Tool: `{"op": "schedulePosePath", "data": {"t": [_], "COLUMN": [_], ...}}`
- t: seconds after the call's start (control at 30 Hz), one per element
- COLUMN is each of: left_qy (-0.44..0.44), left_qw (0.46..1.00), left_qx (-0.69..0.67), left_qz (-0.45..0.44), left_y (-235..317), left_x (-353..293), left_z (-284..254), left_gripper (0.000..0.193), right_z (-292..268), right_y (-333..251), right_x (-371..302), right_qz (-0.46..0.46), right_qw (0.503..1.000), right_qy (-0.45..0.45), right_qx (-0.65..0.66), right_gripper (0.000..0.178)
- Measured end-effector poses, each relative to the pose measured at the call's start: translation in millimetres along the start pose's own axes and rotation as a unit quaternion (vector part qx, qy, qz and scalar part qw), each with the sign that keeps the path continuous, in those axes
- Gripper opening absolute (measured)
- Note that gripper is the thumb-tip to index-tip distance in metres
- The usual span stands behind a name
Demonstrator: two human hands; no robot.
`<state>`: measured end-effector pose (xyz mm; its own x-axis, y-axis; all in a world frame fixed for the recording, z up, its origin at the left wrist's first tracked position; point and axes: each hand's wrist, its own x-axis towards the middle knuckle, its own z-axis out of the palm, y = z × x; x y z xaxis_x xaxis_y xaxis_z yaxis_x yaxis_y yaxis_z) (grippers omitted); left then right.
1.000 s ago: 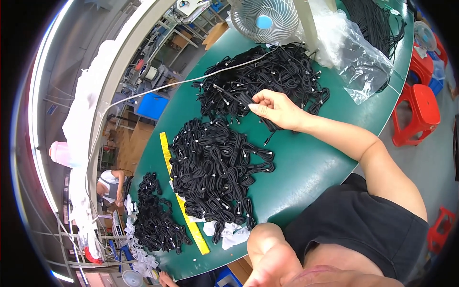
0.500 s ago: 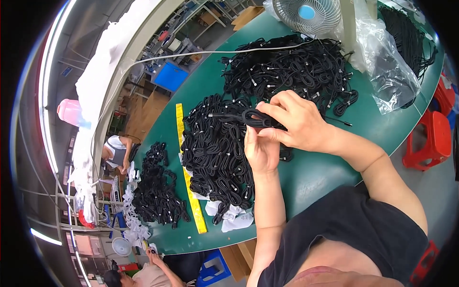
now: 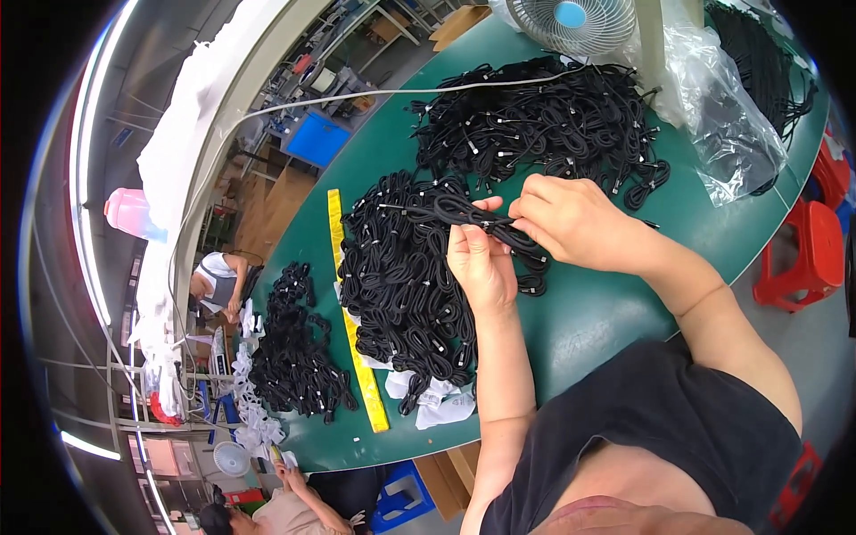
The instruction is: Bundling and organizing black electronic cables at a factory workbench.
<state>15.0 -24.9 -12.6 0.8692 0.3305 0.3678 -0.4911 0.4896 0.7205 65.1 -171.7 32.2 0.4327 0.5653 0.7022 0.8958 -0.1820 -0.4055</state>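
My left hand [image 3: 481,263] and my right hand [image 3: 575,218] both grip a coiled black cable [image 3: 459,212] over the green table [image 3: 606,312]. The coil is pinched between thumb and fingers of each hand, its loop sticking out to the left. Right under it lies a pile of bundled black cables [image 3: 406,285]. Beyond my right hand spreads a bigger heap of loose black cables [image 3: 544,116].
A yellow ruler [image 3: 352,330] runs along the bundled pile's left side. A third cable pile [image 3: 294,357] sits at the table's left end. A fan [image 3: 571,22] and clear plastic bags [image 3: 722,125] stand at the back. Red stools [image 3: 807,254] flank the right. Other people work lower left.
My right hand brought a cable from the loose heap toward me. My left hand came up from below and both now hold the coil above the bundled pile.
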Motion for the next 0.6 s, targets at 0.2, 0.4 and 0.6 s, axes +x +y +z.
{"op": "schedulePosePath", "data": {"t": [0.2, 0.4, 0.6], "left_qy": [0.004, 0.024, 0.019], "left_qw": [0.998, 0.998, 0.996], "left_qx": [0.049, 0.053, 0.083], "left_qz": [0.026, 0.037, 0.017], "left_y": [-7.9, 3.8, -9.8], "left_x": [-4.6, 3.6, -1.6], "left_z": [5.4, -3.4, 8.6], "left_gripper": [0.033, 0.028, 0.028], "right_z": [4.4, -0.4, 4.0], "right_y": [-8.7, -0.4, -0.3], "right_x": [-2.2, -0.9, -2.4], "right_qz": [-0.022, 0.012, 0.025], "right_qw": [0.998, 1.000, 1.000], "right_qy": [0.061, 0.002, -0.008], "right_qx": [0.025, -0.019, -0.010], "right_gripper": [0.012, 0.011, 0.015]}}
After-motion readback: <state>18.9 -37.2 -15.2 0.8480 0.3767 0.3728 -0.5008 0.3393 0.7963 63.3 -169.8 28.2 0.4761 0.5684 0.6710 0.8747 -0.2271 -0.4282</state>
